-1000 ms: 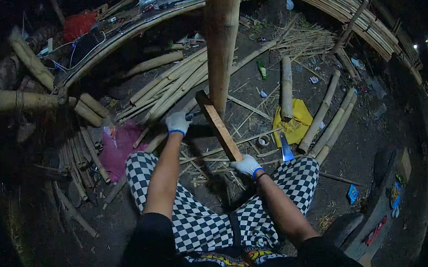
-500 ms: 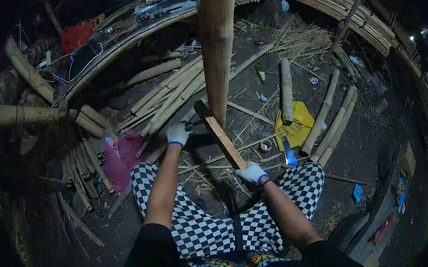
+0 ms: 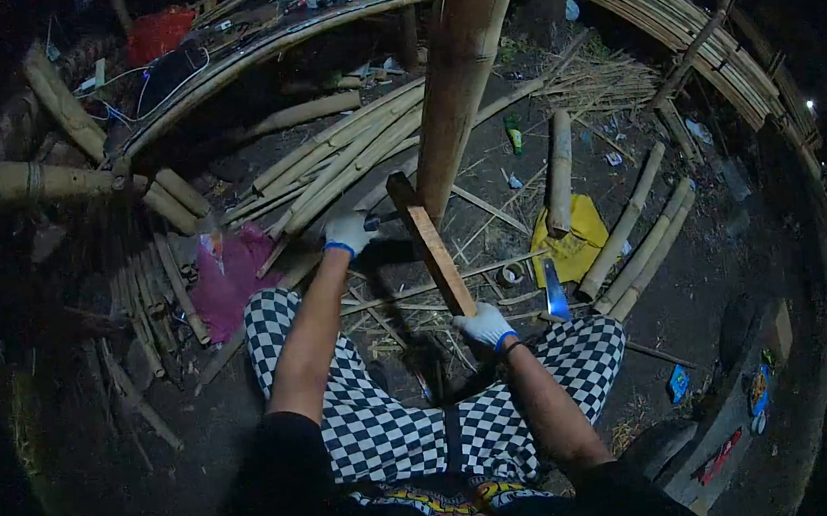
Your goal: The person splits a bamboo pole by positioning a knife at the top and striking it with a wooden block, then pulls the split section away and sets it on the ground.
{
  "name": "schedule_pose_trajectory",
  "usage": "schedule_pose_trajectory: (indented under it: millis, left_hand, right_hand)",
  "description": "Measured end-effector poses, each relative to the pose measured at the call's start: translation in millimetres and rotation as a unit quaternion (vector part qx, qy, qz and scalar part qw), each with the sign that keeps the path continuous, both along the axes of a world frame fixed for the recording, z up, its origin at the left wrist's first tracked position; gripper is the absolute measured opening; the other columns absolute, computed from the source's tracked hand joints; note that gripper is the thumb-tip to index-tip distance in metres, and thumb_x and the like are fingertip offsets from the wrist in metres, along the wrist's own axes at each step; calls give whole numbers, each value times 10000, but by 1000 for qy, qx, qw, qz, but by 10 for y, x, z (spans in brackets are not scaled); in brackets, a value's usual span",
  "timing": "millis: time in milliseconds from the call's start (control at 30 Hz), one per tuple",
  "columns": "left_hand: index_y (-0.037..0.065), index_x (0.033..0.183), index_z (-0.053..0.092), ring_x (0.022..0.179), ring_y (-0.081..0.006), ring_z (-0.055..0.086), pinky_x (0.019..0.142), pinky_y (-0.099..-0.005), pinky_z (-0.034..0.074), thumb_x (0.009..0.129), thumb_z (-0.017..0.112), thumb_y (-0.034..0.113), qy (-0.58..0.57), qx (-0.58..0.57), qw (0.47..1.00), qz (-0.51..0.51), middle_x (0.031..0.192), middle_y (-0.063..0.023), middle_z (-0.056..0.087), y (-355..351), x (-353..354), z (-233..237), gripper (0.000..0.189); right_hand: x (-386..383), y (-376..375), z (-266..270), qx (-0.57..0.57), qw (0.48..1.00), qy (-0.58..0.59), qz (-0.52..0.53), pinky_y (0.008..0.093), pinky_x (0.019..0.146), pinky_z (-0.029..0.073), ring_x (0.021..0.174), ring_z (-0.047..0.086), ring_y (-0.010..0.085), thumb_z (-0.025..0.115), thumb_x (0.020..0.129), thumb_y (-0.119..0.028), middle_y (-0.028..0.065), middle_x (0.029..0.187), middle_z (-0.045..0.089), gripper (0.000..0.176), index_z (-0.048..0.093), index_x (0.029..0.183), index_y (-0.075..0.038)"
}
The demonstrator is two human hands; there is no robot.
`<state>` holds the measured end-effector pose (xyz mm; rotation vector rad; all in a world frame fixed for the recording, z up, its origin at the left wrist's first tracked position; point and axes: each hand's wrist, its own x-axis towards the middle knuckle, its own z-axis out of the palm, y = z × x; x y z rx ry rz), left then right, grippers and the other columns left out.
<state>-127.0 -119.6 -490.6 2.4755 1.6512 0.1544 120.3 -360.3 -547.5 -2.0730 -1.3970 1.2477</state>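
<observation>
My left hand (image 3: 349,234), in a white glove with a blue cuff, is closed round the short dark handle (image 3: 373,223) of a tool. The rest of that tool runs toward the bamboo and is mostly hidden in shadow. My right hand (image 3: 486,327), gloved the same way, grips the near end of a squared wooden bar (image 3: 441,261). The bar slants away from me, its far end overlapping the base of a thick bamboo pole (image 3: 459,73). That pole rises between and beyond my hands, leaning to the right.
A wide-bladed knife (image 3: 556,291) lies by my right knee, near a yellow sack (image 3: 580,241) and a tape roll (image 3: 511,275). Split bamboo lengths (image 3: 349,162) are piled at left, beside a magenta bag (image 3: 228,280). Round bamboo pieces (image 3: 627,224) lie at right.
The bamboo pole's upper part has swung right, so it leans more. The wooden bar's far end has shifted slightly up and right in view. Both hands keep their grips.
</observation>
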Motion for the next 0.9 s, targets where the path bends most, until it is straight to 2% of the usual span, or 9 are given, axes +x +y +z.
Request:
schedule_pose_trajectory:
  millis: [100,167,267,333,433,500,633,867,900]
  left_hand:
    - [73,1059,644,979,-382,629,852,-457,495,755,689,461,-9,-51,997,-55,1058,-199,662,126,-22,-7,495]
    - [34,1087,625,1016,-388,618,885,-445,488,734,728,456,50,-110,973,-196,1099,-229,644,232,1,29,561]
    - [10,1111,612,1042,-384,611,906,-443,479,725,752,440,121,-113,963,-213,1120,-247,633,195,46,215,594]
    - [9,1270,541,1159,-386,548,989,-422,427,782,645,564,138,-137,966,-168,1247,-249,577,207,43,202,747]
    - [30,1315,522,1202,-375,523,1021,-423,400,769,633,615,32,-143,979,-145,1287,-256,549,284,59,44,809]
    - [32,1092,644,1012,-358,632,865,-444,495,744,654,602,33,-32,994,-102,1079,-225,655,139,140,225,667]
    - [81,913,699,791,-325,680,700,-460,514,719,676,589,30,101,994,14,847,-136,703,32,245,240,545]
    - [72,989,715,957,-362,653,807,-435,510,767,614,519,28,57,997,52,1015,-201,682,92,196,227,509]
    - [68,1007,711,964,-379,651,828,-440,506,737,641,554,8,205,978,-20,1022,-214,677,169,27,-48,561]
  right_hand:
    - [-44,-35,31,15,1000,1,-10,415,774,513,887,661,371,650,767,-507,221,915,689,519,684,994,-42]
    - [-36,-13,68,13,1000,-5,-5,409,790,517,910,657,380,669,752,-565,224,927,691,603,681,1003,-17]
    - [-53,-42,106,33,999,-21,-31,401,790,519,915,658,375,672,750,-573,213,925,696,625,676,1015,-7]
    - [-47,-36,185,18,999,-26,-29,402,787,520,911,660,372,671,751,-574,213,925,696,625,675,1022,-10]
    - [-19,-1,305,-1,999,-45,-29,408,783,521,906,663,370,673,749,-576,215,933,696,630,674,1030,-12]
    - [-15,-30,423,15,999,-18,-31,424,782,521,909,665,371,671,746,-588,216,951,693,648,670,1032,-6]
    - [25,26,140,21,997,-58,-40,429,783,520,917,662,375,664,747,-594,218,956,691,659,664,1037,-3]
    - [-82,13,247,34,998,-9,-43,428,810,512,960,641,396,655,752,-596,243,990,676,643,669,1023,-13]
    - [-75,-3,250,18,999,-18,-41,430,807,512,956,642,395,656,753,-592,244,988,675,642,668,1022,-9]
